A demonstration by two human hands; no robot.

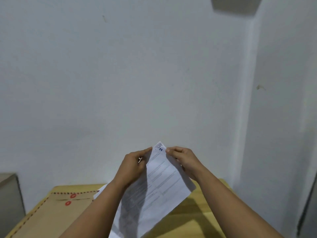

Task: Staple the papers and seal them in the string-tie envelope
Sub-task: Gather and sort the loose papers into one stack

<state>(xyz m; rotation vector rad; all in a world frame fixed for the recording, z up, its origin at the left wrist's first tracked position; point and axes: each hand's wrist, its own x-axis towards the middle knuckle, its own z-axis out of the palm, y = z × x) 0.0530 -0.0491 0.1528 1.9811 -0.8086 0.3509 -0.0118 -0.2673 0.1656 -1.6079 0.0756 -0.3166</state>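
Observation:
I hold a sheaf of white printed papers [159, 186] up above the table, tilted with one corner pointing up. My left hand [133, 166] pinches the left edge near that top corner. My right hand [184, 160] grips the right edge just beside the corner. A blue handwritten mark sits at the top corner between my fingertips. The brown string-tie envelope [51, 215] lies flat on the table at the lower left, with two red discs on its flap side. No stapler is in view.
A yellow wooden table [202, 212] fills the bottom of the view. A white wall stands right behind it. A grey box or cabinet [10, 194] stands at the far left edge. A dark vertical strip runs along the far right.

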